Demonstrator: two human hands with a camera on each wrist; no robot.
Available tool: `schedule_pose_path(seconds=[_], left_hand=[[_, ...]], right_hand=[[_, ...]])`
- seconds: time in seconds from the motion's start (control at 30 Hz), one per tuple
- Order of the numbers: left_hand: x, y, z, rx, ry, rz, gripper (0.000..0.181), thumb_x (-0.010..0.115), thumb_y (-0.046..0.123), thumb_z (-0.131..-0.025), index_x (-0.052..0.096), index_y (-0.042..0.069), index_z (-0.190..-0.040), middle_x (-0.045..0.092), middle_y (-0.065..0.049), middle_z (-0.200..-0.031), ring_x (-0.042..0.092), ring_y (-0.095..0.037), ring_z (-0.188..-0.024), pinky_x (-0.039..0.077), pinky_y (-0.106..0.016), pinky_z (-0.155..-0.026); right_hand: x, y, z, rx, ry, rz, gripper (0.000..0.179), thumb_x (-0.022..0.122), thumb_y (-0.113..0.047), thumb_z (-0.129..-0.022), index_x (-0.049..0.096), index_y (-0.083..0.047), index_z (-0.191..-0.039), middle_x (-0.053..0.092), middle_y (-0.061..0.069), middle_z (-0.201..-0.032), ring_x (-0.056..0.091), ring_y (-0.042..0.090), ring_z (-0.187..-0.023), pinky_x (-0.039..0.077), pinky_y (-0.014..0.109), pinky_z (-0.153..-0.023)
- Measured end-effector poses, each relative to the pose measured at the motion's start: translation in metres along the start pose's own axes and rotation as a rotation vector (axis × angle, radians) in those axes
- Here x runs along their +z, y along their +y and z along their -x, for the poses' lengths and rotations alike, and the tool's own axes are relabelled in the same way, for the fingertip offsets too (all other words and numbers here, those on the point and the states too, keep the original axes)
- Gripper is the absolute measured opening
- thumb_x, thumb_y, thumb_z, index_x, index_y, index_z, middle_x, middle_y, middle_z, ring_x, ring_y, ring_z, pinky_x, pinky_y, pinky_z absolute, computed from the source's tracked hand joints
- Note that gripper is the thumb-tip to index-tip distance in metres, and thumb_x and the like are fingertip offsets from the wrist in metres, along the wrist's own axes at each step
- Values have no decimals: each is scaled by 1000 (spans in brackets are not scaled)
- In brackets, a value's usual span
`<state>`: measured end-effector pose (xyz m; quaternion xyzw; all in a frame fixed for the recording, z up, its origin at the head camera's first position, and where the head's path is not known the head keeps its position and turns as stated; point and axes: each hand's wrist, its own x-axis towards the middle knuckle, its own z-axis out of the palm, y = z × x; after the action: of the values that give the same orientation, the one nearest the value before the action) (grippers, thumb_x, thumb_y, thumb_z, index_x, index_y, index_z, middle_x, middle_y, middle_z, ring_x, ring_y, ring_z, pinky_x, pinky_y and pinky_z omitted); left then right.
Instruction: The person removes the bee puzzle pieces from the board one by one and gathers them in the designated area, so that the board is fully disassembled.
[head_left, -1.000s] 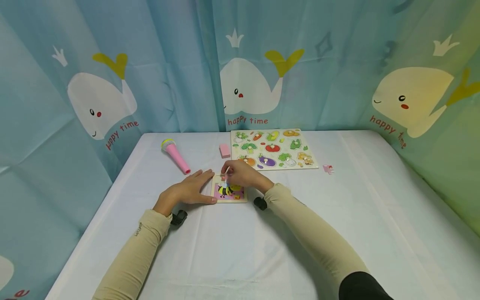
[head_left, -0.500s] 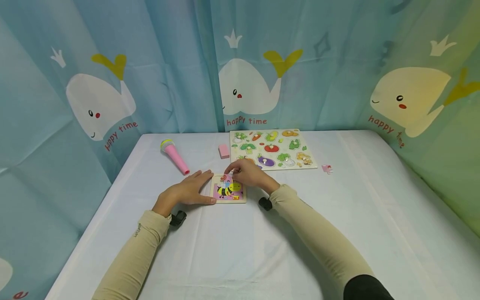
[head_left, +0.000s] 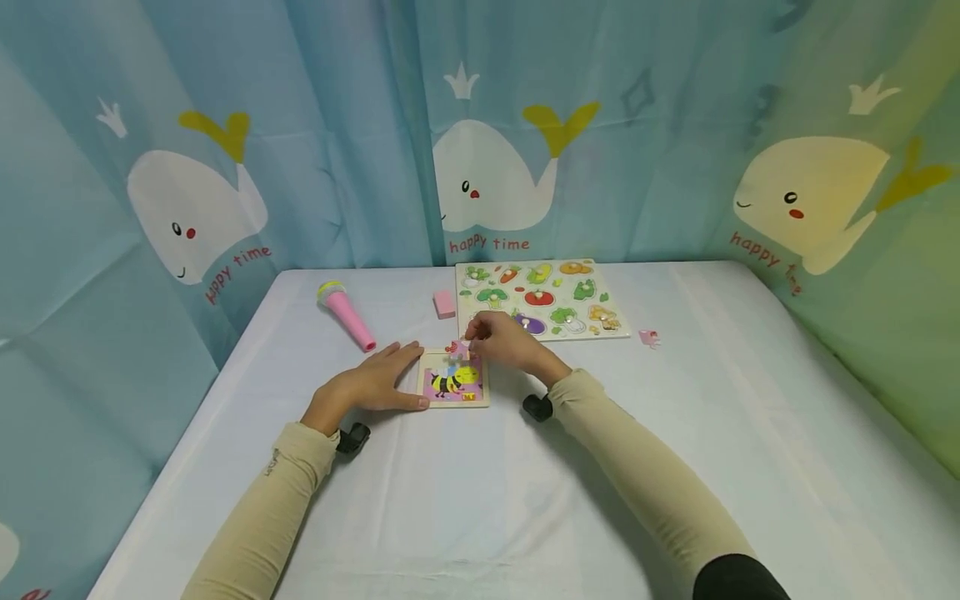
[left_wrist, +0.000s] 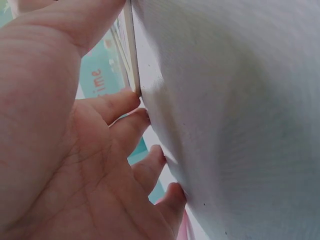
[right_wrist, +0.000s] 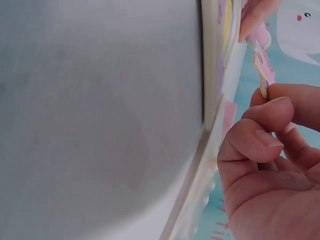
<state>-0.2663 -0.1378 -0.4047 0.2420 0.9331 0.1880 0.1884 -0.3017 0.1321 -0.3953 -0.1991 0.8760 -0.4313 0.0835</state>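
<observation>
Sweeping across the back and both sides, the blue-green curtain (head_left: 360, 167) carries white whales, and three times over, in red, we read "happy time". Below it spreads the white cloth (head_left: 450, 508) over the table, and in come two beige sleeves (head_left: 255, 508), lettering near the left cuff too small to make out. At the far side lies the vegetable board (head_left: 564, 298), tomato, eggplant and carrot on show.

Now the hands! The left hand (head_left: 375, 383) is spread wide, fingers fairly straight and fanned out, thumb and forefinger touching the left-hand corners of the puzzle frame (head_left: 450, 405). The right hand (head_left: 504, 342) has the catch: thumb and bent forefinger pressed together on a pink puzzle piece (head_left: 459, 350), a tight little pinch!

Out beyond the left hand, well apart from it, lies the pink microphone (head_left: 349, 318). That wooden frame sits flat between the hands, a yellow-and-black bee inside, an orange patch at its lower right too tiny to read. A pink block (head_left: 444, 304) rests just left of the board, a loose pink piece (head_left: 649, 337) just right of it. And the pinched piece? Tilted, over the frame's far side; whether it touches there, I cannot tell
</observation>
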Motion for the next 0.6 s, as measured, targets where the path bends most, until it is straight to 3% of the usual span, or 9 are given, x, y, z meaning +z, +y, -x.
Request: schedule_pose_path(seconds=[0.6], left_hand=[[-2,4,2,10,14,9,101,77,50,-97,26,2,-169,20,-19,-176,11,-44,-162,16,-65,-126]], right_hand=[[-47,9,28,87,89,-165,10,67,-2,-101,70,2,-109,64,10,-97,51,16,-70,45,27,-63]])
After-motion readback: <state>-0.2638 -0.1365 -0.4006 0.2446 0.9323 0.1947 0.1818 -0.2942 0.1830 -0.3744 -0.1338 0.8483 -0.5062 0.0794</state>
